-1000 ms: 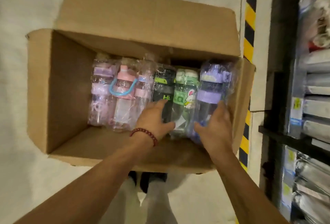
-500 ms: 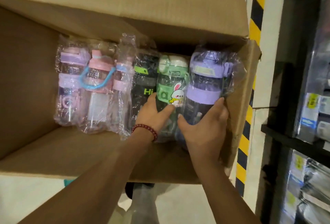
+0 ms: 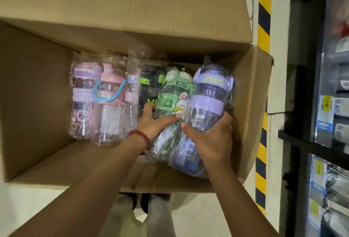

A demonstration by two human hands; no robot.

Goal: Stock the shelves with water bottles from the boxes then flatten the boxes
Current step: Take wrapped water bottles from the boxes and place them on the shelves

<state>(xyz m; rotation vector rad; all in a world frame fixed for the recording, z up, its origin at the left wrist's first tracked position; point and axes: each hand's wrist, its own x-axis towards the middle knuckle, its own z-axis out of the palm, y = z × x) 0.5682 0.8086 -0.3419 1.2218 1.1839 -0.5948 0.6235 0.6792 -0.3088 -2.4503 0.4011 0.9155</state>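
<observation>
Box: open cardboard box [image 3: 34, 93] on the floor, filling most of the head view, its far flap [image 3: 132, 6] folded up at 12 o'clock.
Bottles: six wrapped water bottles lie side by side on the box bottom, caps toward 12 o'clock.
Left group: lilac bottle [image 3: 83, 100], pink bottle with blue strap [image 3: 110, 102] and a slim clear one [image 3: 132, 93], untouched, at 9 o'clock from the hands.
Black bottle: black bottle with green trim [image 3: 150, 87] lies between the slim one and the green one.
Left hand: left hand [image 3: 154, 125], red bead bracelet [image 3: 140, 138] at the wrist, fingers curled round the green rabbit bottle [image 3: 173, 95], thumb across its front.
Right hand: right hand [image 3: 211, 136] wraps the lower body of the purple bottle [image 3: 207, 100], fingers on its 3 o'clock side, thumb on its 9 o'clock side.
Purple bottle place: nearest the right box wall [image 3: 251, 93], its base over the near edge.
Shelves: dark shelving [image 3: 309, 142] with packaged goods at 3 o'clock, beyond a yellow-and-black striped post [image 3: 263, 29].
</observation>
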